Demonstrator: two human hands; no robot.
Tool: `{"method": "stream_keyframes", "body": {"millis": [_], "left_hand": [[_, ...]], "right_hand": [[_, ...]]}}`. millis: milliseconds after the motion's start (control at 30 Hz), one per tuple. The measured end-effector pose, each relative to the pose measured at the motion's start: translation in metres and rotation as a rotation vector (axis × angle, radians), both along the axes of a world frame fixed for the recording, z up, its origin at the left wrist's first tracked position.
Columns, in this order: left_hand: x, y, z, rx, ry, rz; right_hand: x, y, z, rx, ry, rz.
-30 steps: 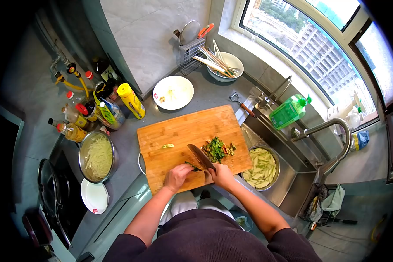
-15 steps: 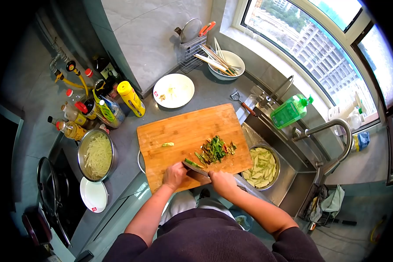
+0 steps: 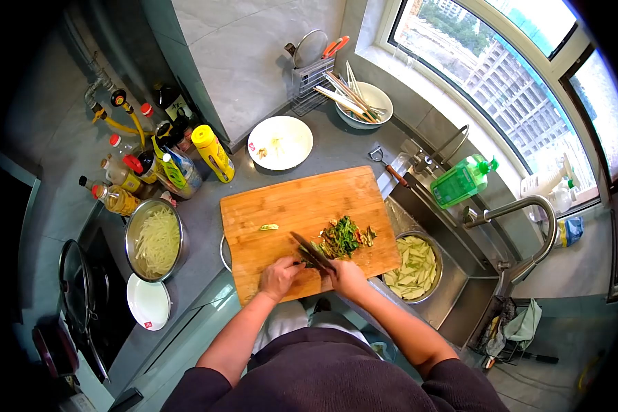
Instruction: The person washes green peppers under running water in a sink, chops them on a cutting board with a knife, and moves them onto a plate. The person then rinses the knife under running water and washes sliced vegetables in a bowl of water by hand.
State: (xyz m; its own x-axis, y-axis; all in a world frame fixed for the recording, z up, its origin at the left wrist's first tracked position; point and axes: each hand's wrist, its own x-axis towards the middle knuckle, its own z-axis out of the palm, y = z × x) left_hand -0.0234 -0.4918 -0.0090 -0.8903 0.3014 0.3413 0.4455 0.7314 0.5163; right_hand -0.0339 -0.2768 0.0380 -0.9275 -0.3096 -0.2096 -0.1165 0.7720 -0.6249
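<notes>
A wooden cutting board (image 3: 281, 209) lies across the counter's front edge. My right hand (image 3: 347, 276) is wrapped round the handle of a dark-bladed knife (image 3: 311, 250), its blade pointing up and left over the board. Close to the knife, my left hand (image 3: 280, 276) has its fingers closed on dark green vegetable pieces, partly hidden by the blade. Chopped greens (image 3: 341, 237) with reddish bits are heaped just right of the blade. A small pale green piece (image 3: 269, 226) lies alone on the board's left half.
Left of the board are a steel bowl of pale shreds (image 3: 156, 244), a small white plate (image 3: 148, 302) and several bottles (image 3: 119, 199). Behind it sit a white plate (image 3: 280, 143) and a bowl of chopsticks (image 3: 364, 106). The sink (image 3: 453, 302) at right holds a bowl of green slices (image 3: 413, 268).
The knife blade has swung from beside my left fingers to a more upright angle over the greens. My left fingers have shifted slightly. The whole view has moved a little.
</notes>
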Motion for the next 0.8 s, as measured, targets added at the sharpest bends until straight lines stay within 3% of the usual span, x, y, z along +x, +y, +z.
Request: {"method": "stream_keyframes", "body": {"millis": [133,233,333,533,733,800], "left_hand": [[0.001,-0.001,-0.007,0.073,0.002,0.018],[0.004,-0.010,-0.008,-0.102,-0.118,-0.023],[0.002,-0.009,-0.008,-0.042,-0.106,-0.035],[0.005,-0.010,-0.014,-0.149,-0.039,0.004],[0.004,-0.004,-0.003,0.010,-0.042,-0.011],[0.004,-0.008,0.000,-0.018,-0.030,-0.016]], "right_hand": [[0.005,0.018,0.027,0.124,-0.007,0.106],[0.016,0.017,0.035,0.241,-0.022,0.187],[0.021,0.011,0.027,0.388,-0.078,0.192],[0.018,-0.017,0.010,0.343,-0.052,0.141],[0.002,-0.001,0.003,0.055,-0.120,-0.067],[0.003,0.008,0.010,0.047,-0.106,-0.007]]}}
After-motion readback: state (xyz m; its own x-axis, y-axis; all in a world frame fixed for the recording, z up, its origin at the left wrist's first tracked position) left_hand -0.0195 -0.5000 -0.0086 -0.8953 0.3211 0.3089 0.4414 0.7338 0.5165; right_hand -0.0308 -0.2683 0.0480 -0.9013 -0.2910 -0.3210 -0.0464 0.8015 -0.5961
